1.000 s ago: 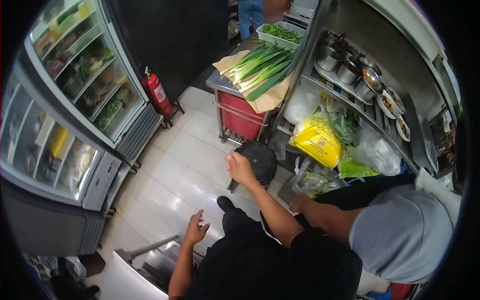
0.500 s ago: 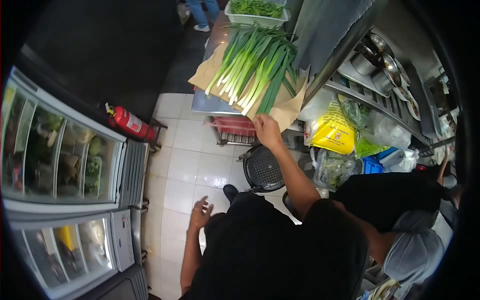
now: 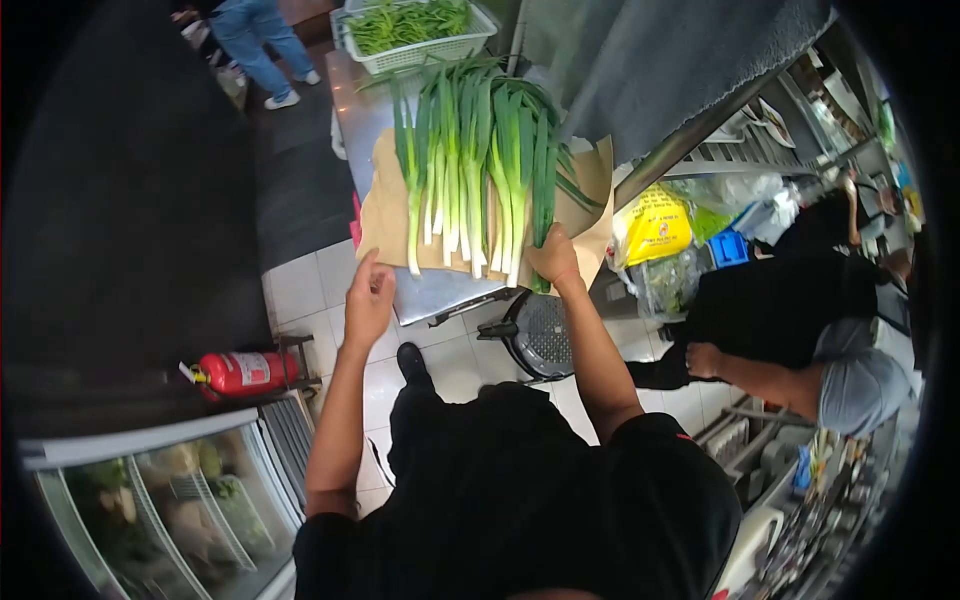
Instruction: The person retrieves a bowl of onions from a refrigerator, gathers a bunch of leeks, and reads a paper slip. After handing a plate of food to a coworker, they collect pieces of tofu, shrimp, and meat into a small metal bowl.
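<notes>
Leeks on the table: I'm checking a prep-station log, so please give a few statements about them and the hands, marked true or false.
The leeks lie on brown paper. True.
The right hand is at the leeks' near ends. True.
The left hand holds a knife. False: it is open and empty, by the paper's edge.
The white basket beyond the leeks is empty. False: it holds green vegetables.

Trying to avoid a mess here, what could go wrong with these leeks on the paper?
The leeks lie loose on brown paper that reaches the near edge of the table; a tug could slide them to the floor. The black stool stands by the feet: a possible trip. The co-worker crouched close on the right could get bumped.
</notes>
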Demonstrator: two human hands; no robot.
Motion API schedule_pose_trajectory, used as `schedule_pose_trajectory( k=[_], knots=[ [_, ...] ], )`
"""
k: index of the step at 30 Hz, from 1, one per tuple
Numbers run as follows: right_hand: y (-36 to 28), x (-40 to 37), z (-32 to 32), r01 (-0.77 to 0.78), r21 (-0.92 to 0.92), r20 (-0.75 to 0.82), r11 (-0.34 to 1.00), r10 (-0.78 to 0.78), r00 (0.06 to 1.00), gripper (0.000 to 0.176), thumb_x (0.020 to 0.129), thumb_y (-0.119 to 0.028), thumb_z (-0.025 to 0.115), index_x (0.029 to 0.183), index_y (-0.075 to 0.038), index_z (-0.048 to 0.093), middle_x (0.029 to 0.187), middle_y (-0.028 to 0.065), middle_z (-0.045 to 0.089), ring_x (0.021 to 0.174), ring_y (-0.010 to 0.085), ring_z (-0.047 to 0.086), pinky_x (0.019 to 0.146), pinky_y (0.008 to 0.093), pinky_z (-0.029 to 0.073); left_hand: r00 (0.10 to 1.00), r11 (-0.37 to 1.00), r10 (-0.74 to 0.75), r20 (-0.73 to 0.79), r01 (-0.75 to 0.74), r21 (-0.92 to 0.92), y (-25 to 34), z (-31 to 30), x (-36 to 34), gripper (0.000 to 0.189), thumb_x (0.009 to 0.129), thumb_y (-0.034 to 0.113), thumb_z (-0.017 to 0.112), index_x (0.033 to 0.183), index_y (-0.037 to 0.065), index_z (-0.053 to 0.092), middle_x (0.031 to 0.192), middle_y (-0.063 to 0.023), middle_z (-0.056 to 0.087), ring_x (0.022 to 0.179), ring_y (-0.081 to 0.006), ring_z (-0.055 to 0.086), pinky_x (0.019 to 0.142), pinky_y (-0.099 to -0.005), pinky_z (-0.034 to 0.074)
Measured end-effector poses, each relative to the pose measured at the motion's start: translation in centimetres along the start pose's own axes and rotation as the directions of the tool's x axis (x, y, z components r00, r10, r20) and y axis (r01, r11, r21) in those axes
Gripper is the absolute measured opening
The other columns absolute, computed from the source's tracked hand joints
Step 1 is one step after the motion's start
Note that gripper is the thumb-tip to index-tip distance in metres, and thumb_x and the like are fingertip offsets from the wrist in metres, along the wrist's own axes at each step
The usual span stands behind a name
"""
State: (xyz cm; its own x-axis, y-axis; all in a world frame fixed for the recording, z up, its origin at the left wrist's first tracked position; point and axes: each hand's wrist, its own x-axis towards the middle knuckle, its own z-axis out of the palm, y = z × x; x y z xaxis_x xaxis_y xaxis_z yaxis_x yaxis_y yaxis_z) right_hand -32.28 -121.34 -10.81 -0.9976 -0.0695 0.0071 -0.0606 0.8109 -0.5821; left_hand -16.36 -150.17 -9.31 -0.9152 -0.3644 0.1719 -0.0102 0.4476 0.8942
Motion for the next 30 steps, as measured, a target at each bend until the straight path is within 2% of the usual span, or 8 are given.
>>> schedule_pose_trajectory(
  k=[4,6,10,11,15,23,27,30],
  knots=[
    [-1.0,0.2,-0.8,-0.048,0.002,-0.094,0.999,0.048,0.994,0.032,0.071,-0.019,0.06,0.09,0.006,0.053,0.074,0.0265,0.061,0.076,0.0397,0.062,0.069,0.0428,0.049,0.991,0.999,0.044,0.128,-0.041,-0.027,-1.5,0.2,8.9,0.042,0.087,0.016,0.058,0.123,-0.002,0.046,0.092,-0.013,0.062,0.079,-0.0169,0.059,0.069,-0.0293,0.048],
    [-2.3,0.0,-1.9,-0.292,0.525,0.113,0.8,0.274,0.955,0.027,0.075,-0.017,0.057,0.09,0.006,0.054,0.069,0.0152,0.06,0.064,0.0272,0.061,0.06,0.036,0.049,0.983,0.996,0.092,0.161,-0.093,0.002,-2.3,1.7,11.5,0.044,0.087,0.02,0.06,0.122,-0.003,0.045,0.093,-0.0147,0.061,0.082,-0.0177,0.059,0.072,-0.0313,0.049],
    [-4.9,0.6,-1.6,-0.152,0.454,-0.071,0.878,0.205,0.976,0.031,0.076,-0.015,0.056,0.098,0.007,0.055,0.071,0.007,0.057,0.065,0.017,0.056,0.06,0.0308,0.046,0.94,0.981,-0.13,0.314,0.076,0.178,0.3,3.5,14.2,0.049,0.079,0.027,0.065,0.109,-0.008,0.048,0.094,-0.0229,0.057,0.09,-0.0361,0.056,0.082,-0.041,0.046],
    [-4.3,1.3,-0.5,-0.19,0.469,-0.028,0.863,0.23,0.973,0.034,0.074,-0.017,0.057,0.099,0.007,0.055,0.085,0.0229,0.062,0.083,0.0297,0.061,0.075,0.0359,0.047,0.946,0.98,-0.124,0.301,0.069,0.186,-0.1,4.4,14.4,0.051,0.079,0.029,0.065,0.108,-0.008,0.047,0.096,-0.0246,0.055,0.093,-0.0379,0.055,0.084,-0.042,0.045],
    [-5.4,2.8,1.4,-0.114,0.209,-0.091,0.971,0.136,0.987,0.046,0.074,-0.027,0.061,0.104,0.007,0.054,0.1,0.0316,0.058,0.097,0.0418,0.056,0.087,0.0423,0.044,0.961,0.949,-0.161,0.224,0.089,0.303,0.9,6.4,14.8,0.066,0.076,0.04,0.067,0.111,-0.011,0.044,0.104,-0.0303,0.051,0.103,-0.041,0.05,0.089,-0.0443,0.042],
    [-7.7,2.6,1.9,-0.149,-0.059,-0.124,0.987,0.141,0.982,0.053,0.072,-0.03,0.066,0.109,0.006,0.05,0.107,0.029,0.05,0.099,0.0446,0.05,0.088,0.0467,0.043,0.916,0.912,-0.3,0.268,0.193,0.362,1.8,8.8,15.8,0.088,0.069,0.056,0.069,0.108,-0.018,0.044,0.107,-0.0328,0.051,0.105,-0.0412,0.051,0.089,-0.0423,0.043],
    [-7.3,3.4,3.1,-0.217,-0.045,-0.088,0.975,0.212,0.973,0.059,0.071,-0.033,0.068,0.109,0.008,0.048,0.107,0.0284,0.052,0.1,0.0435,0.052,0.086,0.0451,0.045,0.972,0.886,-0.192,0.133,0.113,0.45,1.6,10.4,15.1,0.09,0.066,0.056,0.072,0.108,-0.019,0.044,0.104,-0.0313,0.053,0.1,-0.0399,0.055,0.086,-0.0429,0.045],
    [-6.6,4.4,2.0,-0.306,0.11,0.061,0.946,0.301,0.952,0.061,0.07,-0.035,0.068,0.109,0.008,0.05,0.105,0.0296,0.056,0.099,0.042,0.056,0.087,0.043,0.046,0.933,0.931,-0.309,0.184,0.258,0.257,-0.1,11.3,16.1,0.089,0.062,0.055,0.075,0.104,-0.019,0.048,0.099,-0.0299,0.058,0.094,-0.0375,0.059,0.083,-0.0415,0.047]
  ],
)
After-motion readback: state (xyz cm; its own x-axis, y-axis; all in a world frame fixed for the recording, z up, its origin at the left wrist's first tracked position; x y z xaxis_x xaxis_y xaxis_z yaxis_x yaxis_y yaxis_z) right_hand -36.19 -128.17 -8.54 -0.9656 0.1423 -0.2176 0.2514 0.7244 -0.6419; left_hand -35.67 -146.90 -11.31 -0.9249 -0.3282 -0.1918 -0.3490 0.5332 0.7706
